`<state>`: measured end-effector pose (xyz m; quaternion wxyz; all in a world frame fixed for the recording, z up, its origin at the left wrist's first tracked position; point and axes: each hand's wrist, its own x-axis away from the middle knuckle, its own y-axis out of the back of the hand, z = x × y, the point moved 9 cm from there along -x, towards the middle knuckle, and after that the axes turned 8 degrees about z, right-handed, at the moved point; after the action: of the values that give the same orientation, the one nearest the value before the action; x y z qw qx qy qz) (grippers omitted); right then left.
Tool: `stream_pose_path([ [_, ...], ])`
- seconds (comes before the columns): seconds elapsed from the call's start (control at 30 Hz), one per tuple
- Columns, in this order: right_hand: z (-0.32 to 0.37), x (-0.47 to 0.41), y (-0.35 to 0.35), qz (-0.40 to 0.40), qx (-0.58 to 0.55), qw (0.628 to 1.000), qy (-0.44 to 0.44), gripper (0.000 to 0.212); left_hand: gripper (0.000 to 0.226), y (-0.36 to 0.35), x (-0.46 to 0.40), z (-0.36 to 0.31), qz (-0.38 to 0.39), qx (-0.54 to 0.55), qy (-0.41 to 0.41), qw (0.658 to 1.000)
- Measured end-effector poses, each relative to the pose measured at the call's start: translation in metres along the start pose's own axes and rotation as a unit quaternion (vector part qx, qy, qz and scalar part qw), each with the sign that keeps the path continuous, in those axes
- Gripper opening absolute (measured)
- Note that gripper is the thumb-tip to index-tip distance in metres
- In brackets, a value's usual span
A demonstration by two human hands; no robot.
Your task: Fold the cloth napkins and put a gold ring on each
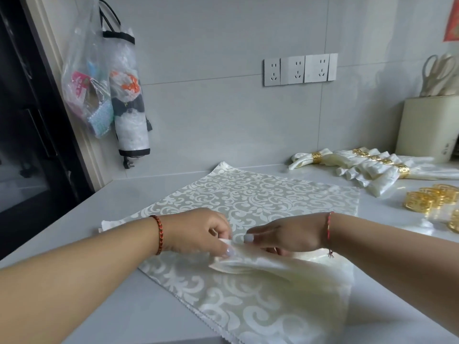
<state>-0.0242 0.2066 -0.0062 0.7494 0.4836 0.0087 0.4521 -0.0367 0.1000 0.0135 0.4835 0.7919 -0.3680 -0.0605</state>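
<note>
A cream satin cloth napkin (260, 265), gathered in pleats on the patterned damask mat (248, 194), is pinched at its pointed end by the left hand (198, 232) and pressed by the right hand (285, 235); being soft and slippery, it is best gripped mid-pleat.

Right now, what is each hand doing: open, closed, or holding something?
Left hand: fingers pinch the folded edge of the cream napkin.
Right hand: fingers partly hidden; it touches the napkin, grip cannot be told.

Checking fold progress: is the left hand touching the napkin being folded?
Touching. The head view shows the left hand pinching the napkin's folded edge.
</note>
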Motion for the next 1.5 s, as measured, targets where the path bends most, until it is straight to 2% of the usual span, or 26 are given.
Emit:
stream_pose_path([
  [0.1, -0.004, -0.003, 0.005, -0.010, 0.027, 1.000, -0.007, 0.033, 0.023, -0.004, -0.010, -0.002, -0.052, 0.190, -0.061, 0.979],
  [0.2, -0.013, -0.007, 0.005, -0.022, -0.064, 0.998, -0.013, 0.033, 0.024, -0.009, -0.024, -0.004, -0.081, 0.321, -0.094, 0.939],
  [0.27, -0.019, -0.007, 0.007, -0.035, -0.116, 0.992, -0.022, 0.028, 0.020, -0.016, -0.032, -0.004, -0.076, 0.389, -0.092, 0.913],
  [0.33, -0.025, -0.005, 0.008, -0.045, -0.136, 0.989, -0.033, 0.024, 0.024, -0.022, -0.038, -0.005, -0.070, 0.402, -0.076, 0.910],
  [0.4, -0.028, -0.002, 0.010, -0.056, -0.123, 0.990, -0.048, 0.021, 0.030, -0.028, -0.043, -0.003, -0.064, 0.373, -0.049, 0.924],
  [0.5, -0.034, 0.005, 0.013, -0.054, -0.168, 0.983, -0.059, 0.008, 0.040, -0.034, -0.046, -0.004, -0.056, 0.323, -0.009, 0.945],
  [0.6, -0.047, 0.019, 0.021, -0.052, -0.169, 0.980, -0.094, 0.012, 0.039, -0.034, -0.049, -0.004, -0.041, 0.300, 0.017, 0.953],
  [0.7, -0.063, 0.032, 0.026, -0.059, -0.100, 0.980, -0.161, 0.011, 0.023, -0.034, -0.054, -0.006, -0.010, 0.269, 0.034, 0.963],
  [0.77, -0.069, 0.036, 0.025, -0.051, -0.028, 0.980, -0.188, 0.018, 0.019, -0.037, -0.059, -0.011, 0.004, 0.199, 0.048, 0.979],
  [0.9, -0.064, 0.035, 0.019, -0.034, 0.044, 0.979, -0.196, 0.016, 0.016, -0.037, -0.066, -0.021, 0.004, 0.076, 0.046, 0.996],
  [1.03, -0.063, 0.028, 0.018, -0.046, 0.107, 0.975, -0.187, 0.022, 0.011, -0.037, -0.064, -0.027, -0.007, 0.069, 0.027, 0.997],
  [1.1, -0.063, 0.026, 0.014, -0.041, 0.128, 0.974, -0.183, 0.026, 0.017, -0.033, -0.060, -0.025, -0.071, 0.076, 0.021, 0.994],
  [1.17, -0.063, 0.026, 0.012, -0.042, 0.128, 0.974, -0.183, 0.030, 0.023, -0.025, -0.049, -0.026, -0.191, 0.002, -0.008, 0.982],
  [1.23, -0.063, 0.026, 0.009, -0.042, 0.127, 0.974, -0.184, 0.034, 0.021, -0.024, -0.031, -0.042, -0.298, -0.121, -0.099, 0.942],
  [1.27, -0.064, 0.026, 0.008, -0.040, 0.127, 0.974, -0.185, 0.035, 0.015, -0.030, -0.023, -0.052, -0.319, -0.183, -0.151, 0.917],
  [1.3, -0.063, 0.026, 0.007, -0.037, 0.128, 0.973, -0.187, 0.036, 0.012, -0.037, -0.016, -0.059, -0.326, -0.236, -0.192, 0.895],
  [1.37, -0.064, 0.026, 0.006, -0.038, 0.128, 0.973, -0.191, 0.035, 0.024, -0.049, -0.009, -0.062, -0.322, -0.296, -0.222, 0.871],
  [1.5, -0.064, 0.025, 0.006, -0.032, 0.137, 0.971, -0.192, 0.035, 0.041, -0.063, -0.005, -0.060, -0.290, -0.316, -0.192, 0.883],
])
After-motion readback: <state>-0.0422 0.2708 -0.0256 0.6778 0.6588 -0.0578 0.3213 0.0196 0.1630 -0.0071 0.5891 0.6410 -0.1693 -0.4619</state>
